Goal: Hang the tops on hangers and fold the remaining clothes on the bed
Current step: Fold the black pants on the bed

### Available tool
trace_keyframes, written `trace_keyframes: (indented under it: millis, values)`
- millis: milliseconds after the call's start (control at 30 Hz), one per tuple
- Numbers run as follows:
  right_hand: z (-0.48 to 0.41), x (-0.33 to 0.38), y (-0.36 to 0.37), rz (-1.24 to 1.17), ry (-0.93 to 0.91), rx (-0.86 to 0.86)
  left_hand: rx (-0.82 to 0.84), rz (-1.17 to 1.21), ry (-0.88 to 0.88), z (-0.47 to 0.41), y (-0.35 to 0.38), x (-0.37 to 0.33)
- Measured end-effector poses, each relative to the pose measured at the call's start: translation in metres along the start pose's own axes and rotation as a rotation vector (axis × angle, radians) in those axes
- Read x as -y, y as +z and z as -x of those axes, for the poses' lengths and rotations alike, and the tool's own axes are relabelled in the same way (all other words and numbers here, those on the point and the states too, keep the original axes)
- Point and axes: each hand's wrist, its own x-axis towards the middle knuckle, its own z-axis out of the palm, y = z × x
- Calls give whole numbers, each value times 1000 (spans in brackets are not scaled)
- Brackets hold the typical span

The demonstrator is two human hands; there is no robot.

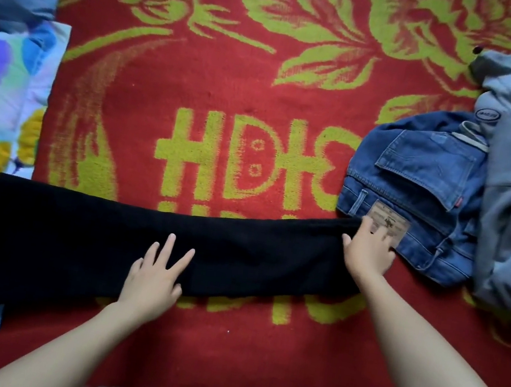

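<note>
Fingers (168,246) of my left hand (156,274) are pressing spread flat on black trousers (74,231); my right hand (368,253) is touching their end, grasp unclear, jeans (418,172) lying under its fingertips.

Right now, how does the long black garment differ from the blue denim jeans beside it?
1. The long black garment lies stretched out flat, while the blue denim jeans are folded into a compact stack.
2. The black one shows no detail, while the jeans show a back pocket and a brown patch.
3. The left hand rests on the black garment, and only the right hand fingertips reach the jeans.

Both lie on the red patterned blanket.
</note>
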Motion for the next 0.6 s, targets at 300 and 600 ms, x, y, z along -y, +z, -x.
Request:
trace_keyframes:
  millis: [300, 600]
  values:
    - [19, -44, 14, -416, 184, 188, 222, 52, -59, -13, 0, -16]
    - [137, 71, -33, -532, -279, -179, 199, 1061, -218, -20, -17, -6]
